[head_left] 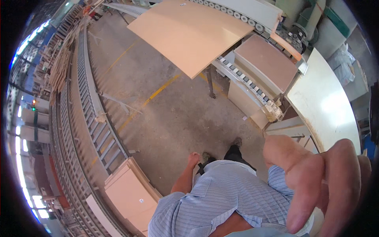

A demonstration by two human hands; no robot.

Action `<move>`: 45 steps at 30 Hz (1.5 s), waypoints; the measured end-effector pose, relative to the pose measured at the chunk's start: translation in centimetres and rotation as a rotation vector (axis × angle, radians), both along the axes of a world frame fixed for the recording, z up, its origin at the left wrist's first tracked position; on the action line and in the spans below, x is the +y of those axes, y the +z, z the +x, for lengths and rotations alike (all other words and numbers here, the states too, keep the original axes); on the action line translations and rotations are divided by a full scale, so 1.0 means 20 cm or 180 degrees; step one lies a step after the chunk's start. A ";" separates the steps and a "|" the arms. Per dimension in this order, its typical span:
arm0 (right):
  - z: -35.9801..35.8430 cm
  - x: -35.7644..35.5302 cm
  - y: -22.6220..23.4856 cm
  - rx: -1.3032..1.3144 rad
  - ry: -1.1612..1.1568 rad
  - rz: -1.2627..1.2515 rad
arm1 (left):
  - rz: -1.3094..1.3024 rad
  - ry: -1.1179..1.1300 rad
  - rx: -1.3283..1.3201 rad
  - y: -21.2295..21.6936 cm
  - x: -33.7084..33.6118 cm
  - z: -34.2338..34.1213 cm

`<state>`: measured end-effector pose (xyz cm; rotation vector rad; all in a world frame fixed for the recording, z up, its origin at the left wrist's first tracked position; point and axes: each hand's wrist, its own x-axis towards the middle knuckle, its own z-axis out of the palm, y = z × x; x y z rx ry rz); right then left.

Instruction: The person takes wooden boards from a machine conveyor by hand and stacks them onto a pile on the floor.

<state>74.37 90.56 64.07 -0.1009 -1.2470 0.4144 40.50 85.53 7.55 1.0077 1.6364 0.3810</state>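
My right hand [335,183] is raised very close to the camera at the lower right and looks large. Its fingers are bent and spread apart, with nothing visible between them; part of the hand runs out of the picture. Low beside my body, my left hand [193,158] hangs with its fingers curled in and no object showing in it. A dark strap-like item [201,168] lies next to the left wrist. Nearest to the left arm is a stack of pale boards [132,193].
A large tan board [191,29] lies across a roller conveyor [241,17] ahead. To the right stand a brown-topped box [268,59] and a white curved table [325,98]. Long roller tracks [87,71] run along the left. Yellow lines [162,90] mark the concrete floor.
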 end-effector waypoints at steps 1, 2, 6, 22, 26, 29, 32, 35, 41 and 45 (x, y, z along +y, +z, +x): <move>0.02 0.03 0.01 0.0070 -0.0046 -0.0037 | -0.0029 -0.0028 0.0037 0.05 0.01 0.03; 0.09 0.08 0.02 0.0138 -0.0054 -0.0054 | -0.0145 0.0046 -0.0008 0.06 0.04 0.06; 0.25 0.00 -0.01 0.0428 -0.0099 -0.0146 | -0.0287 -0.0200 0.0339 0.04 0.11 0.13; 0.59 0.27 -0.32 0.0459 0.1063 -0.2382 | 0.1713 0.0241 0.0250 0.09 0.04 0.54; 0.64 0.14 -1.19 -0.0798 0.0993 -0.4663 | 0.0529 0.2436 -0.2767 0.38 0.24 0.73; 0.51 -0.05 -1.43 -0.0348 0.1260 -0.5405 | 0.0832 0.2347 -0.2407 0.60 0.28 0.73; 0.49 -0.07 -1.52 0.0425 0.1804 -0.5749 | 0.0764 0.2057 -0.1792 0.86 0.36 0.77; 0.44 -0.08 -1.52 0.0998 0.1828 -0.5454 | 0.0921 0.1883 -0.2044 0.95 0.40 0.83; 0.33 -0.05 -1.59 0.1571 0.1888 -0.4914 | 0.0800 0.1916 -0.2411 1.02 0.22 0.80; 0.34 -0.08 -1.57 0.2019 0.1392 -0.4485 | 0.0426 0.1570 -0.2512 1.00 0.16 0.86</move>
